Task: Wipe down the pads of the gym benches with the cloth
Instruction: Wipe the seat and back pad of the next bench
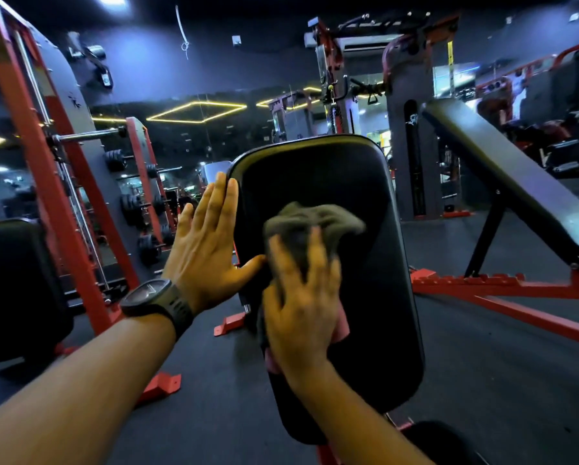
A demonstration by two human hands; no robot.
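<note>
A black padded backrest of an inclined gym bench fills the middle of the view. My right hand presses a crumpled grey-green cloth flat against the pad's left half; hand and cloth are motion-blurred. My left hand, with a black watch on the wrist, rests open against the pad's left edge, fingers straight and thumb touching the pad. The bench's seat pad shows partly at the bottom right.
A second inclined bench on a red frame stands to the right. A red rack with a barbell and weight plates rises at the left, beside another black pad. Cable machines stand behind. Dark rubber floor surrounds the benches.
</note>
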